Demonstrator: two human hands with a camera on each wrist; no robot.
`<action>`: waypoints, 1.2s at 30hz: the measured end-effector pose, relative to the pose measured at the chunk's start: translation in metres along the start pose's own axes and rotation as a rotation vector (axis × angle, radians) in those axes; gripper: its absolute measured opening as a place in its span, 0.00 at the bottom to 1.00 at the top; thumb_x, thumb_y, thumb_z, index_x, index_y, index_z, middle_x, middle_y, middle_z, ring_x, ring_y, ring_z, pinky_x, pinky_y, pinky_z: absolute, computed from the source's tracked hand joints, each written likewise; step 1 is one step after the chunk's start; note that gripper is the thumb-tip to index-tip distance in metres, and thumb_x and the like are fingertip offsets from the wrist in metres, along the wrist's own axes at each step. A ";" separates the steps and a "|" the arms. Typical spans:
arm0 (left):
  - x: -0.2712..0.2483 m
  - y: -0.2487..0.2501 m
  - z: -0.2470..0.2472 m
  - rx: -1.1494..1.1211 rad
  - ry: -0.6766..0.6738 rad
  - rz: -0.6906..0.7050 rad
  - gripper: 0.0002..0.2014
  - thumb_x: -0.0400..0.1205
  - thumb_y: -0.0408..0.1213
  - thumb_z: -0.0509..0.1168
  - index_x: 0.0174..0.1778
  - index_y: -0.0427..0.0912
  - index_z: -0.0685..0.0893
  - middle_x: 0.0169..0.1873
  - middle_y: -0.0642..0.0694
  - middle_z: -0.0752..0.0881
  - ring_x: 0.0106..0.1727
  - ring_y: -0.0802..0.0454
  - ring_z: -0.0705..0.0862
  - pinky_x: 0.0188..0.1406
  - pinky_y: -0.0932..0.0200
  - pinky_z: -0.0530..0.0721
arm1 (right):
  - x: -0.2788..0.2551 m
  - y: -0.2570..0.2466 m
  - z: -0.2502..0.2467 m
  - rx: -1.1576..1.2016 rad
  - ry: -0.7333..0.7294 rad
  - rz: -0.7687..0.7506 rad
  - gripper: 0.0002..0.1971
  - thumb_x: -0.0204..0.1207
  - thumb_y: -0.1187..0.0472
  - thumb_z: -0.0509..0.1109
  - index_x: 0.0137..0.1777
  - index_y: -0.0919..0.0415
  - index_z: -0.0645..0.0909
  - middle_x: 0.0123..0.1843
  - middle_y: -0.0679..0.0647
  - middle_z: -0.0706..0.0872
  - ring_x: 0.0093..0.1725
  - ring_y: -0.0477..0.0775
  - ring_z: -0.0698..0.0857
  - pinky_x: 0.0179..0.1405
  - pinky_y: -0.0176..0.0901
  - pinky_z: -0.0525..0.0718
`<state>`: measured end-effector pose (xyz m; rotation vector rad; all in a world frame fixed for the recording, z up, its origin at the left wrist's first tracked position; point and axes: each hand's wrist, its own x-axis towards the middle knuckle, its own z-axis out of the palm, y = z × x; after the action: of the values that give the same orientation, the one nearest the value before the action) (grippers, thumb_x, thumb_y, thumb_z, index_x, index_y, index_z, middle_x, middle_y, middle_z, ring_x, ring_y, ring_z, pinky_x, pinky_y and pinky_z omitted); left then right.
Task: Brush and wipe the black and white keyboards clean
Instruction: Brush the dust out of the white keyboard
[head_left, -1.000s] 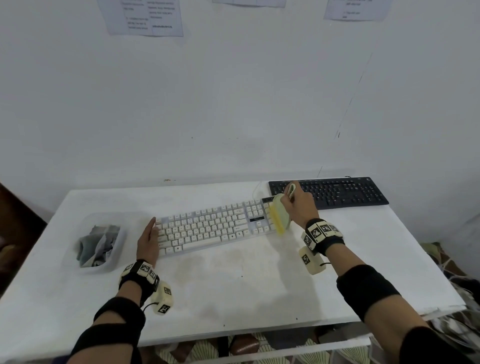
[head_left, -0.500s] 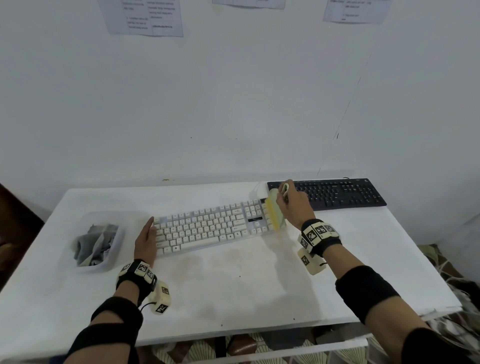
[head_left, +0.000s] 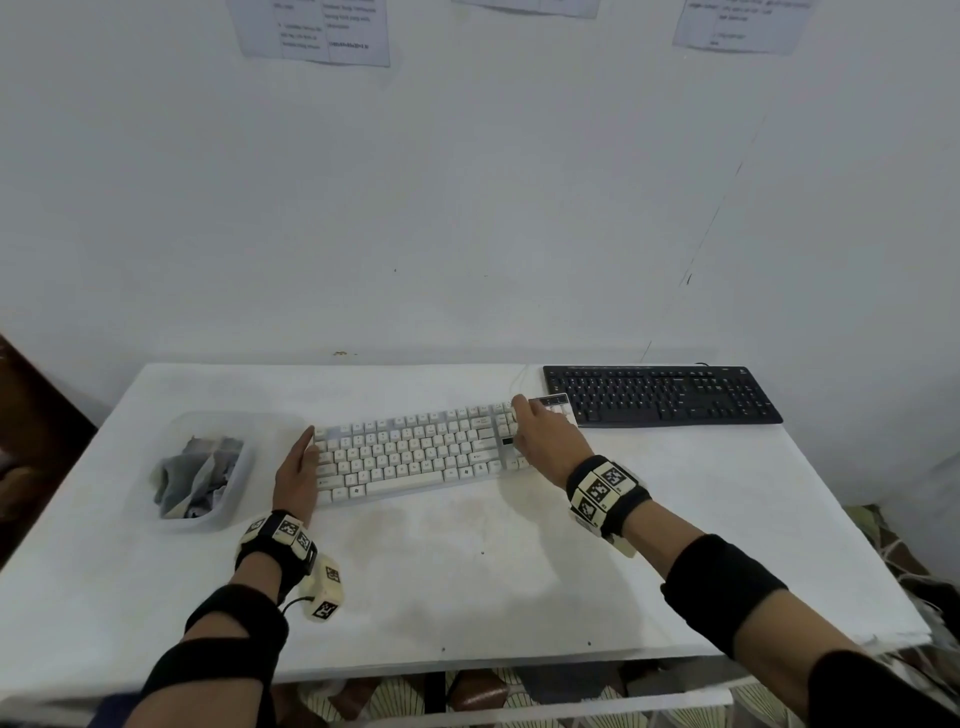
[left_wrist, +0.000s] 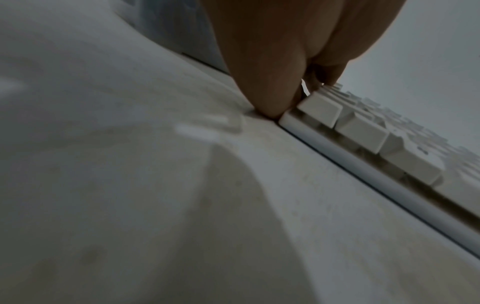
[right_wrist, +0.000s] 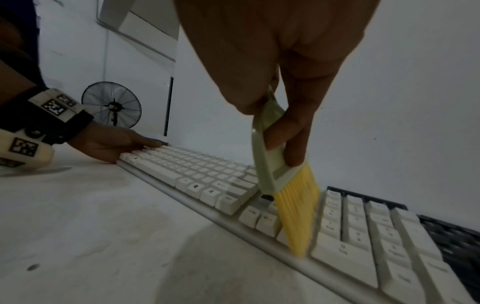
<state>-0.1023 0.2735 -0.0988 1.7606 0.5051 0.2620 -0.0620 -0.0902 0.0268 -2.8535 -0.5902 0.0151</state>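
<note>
Sitting left of keyboard: tub of crumpled cloths.

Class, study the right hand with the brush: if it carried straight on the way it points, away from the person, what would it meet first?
Probably the black keyboard, lying just beyond the white keyboard that the right hand works over; depth is uncertain.

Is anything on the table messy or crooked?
Yes. The white keyboard lies slanted, not square with the black keyboard, and the table in front of it shows faint brownish stains.
</note>
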 end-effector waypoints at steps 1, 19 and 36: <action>0.000 0.000 0.000 0.004 0.001 0.004 0.20 0.94 0.40 0.56 0.83 0.47 0.76 0.81 0.43 0.77 0.81 0.44 0.75 0.83 0.51 0.69 | 0.003 -0.005 0.000 -0.002 0.009 0.007 0.12 0.84 0.66 0.62 0.65 0.64 0.67 0.49 0.58 0.77 0.34 0.61 0.79 0.29 0.49 0.76; 0.002 -0.002 0.000 -0.032 0.002 -0.006 0.20 0.93 0.38 0.58 0.83 0.46 0.76 0.80 0.43 0.77 0.81 0.44 0.75 0.83 0.50 0.69 | 0.011 0.013 0.003 0.090 0.159 0.023 0.05 0.87 0.66 0.59 0.60 0.63 0.68 0.49 0.58 0.80 0.32 0.64 0.82 0.28 0.57 0.82; 0.001 -0.001 0.000 -0.026 -0.007 -0.002 0.20 0.94 0.40 0.58 0.84 0.48 0.76 0.81 0.44 0.76 0.80 0.45 0.75 0.83 0.51 0.69 | 0.025 0.059 -0.001 0.571 0.513 0.307 0.05 0.88 0.56 0.65 0.56 0.57 0.73 0.34 0.51 0.84 0.29 0.50 0.82 0.28 0.41 0.76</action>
<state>-0.1016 0.2741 -0.1003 1.7351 0.4962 0.2597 -0.0165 -0.1332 0.0157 -2.2291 -0.0234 -0.4125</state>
